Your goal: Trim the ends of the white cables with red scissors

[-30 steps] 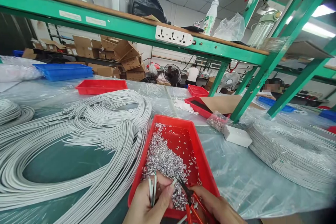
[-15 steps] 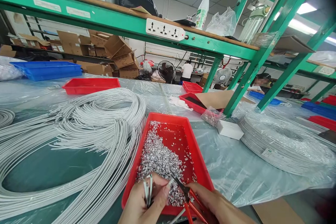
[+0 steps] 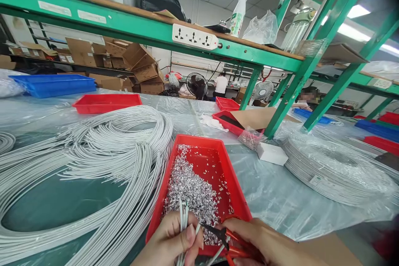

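Note:
My left hand (image 3: 176,237) is closed around several thin white cables (image 3: 183,216), their cut ends pointing up between my fingers. One cable end sticks out to the right between thumb and fingertips. My right hand (image 3: 255,237) grips orange-handled pliers (image 3: 222,235) with dark, pointed jaws, whose tips are at that cable end. Whether the jaws touch it I cannot tell. Both hands are over the near end of a red tray (image 3: 235,187). A heap of silvery foil scraps (image 3: 190,185) lies in the tray, mostly on its left side.
Large coils of white cable (image 3: 134,162) cover the table to the left. On the right are a wrapped cable coil (image 3: 336,170) and a white box (image 3: 272,153). More red trays (image 3: 107,103) and a blue tray (image 3: 54,85) stand farther back. A green shelf frame (image 3: 149,25) spans above.
My left hand has turned, so the bundled cables now stand more upright. The held cable end and the plier tips have shifted slightly down and left. The view has moved a little.

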A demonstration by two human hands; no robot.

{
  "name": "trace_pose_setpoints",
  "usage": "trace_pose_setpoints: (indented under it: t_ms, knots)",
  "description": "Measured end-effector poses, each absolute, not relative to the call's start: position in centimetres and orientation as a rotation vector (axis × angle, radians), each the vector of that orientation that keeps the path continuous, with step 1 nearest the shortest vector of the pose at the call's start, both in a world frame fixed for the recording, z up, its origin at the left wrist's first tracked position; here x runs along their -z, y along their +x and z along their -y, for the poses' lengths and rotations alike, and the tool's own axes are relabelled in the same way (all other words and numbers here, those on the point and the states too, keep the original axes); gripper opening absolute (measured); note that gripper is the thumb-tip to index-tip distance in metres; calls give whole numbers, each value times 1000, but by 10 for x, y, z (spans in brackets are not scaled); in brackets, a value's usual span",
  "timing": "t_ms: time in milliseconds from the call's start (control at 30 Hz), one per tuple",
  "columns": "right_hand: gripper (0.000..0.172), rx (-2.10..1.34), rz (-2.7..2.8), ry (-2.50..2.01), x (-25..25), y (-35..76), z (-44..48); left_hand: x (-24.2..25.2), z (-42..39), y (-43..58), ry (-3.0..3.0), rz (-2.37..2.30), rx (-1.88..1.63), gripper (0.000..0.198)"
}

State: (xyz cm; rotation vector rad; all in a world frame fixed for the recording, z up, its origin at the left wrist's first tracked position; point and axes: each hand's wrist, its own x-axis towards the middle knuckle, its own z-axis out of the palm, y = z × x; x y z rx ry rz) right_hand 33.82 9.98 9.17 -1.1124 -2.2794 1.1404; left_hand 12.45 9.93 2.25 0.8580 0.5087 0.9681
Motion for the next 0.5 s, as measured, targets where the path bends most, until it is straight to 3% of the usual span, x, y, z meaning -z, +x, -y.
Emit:
trace_pose_setpoints:
  t_ms: [233,333,500]
  knots:
    - [26,-1581,1521,-958,-69,299,-111,-28,-94,132,1142,-811,-1054,45]
    - [34,-1790,1332,-802,-61,281,-115,-32,-91,135,1325,-908,-1105,49]
    - [30,-2217,905,-504,-46,278,-117,-33,-93,136,1374,-895,-1205,41]
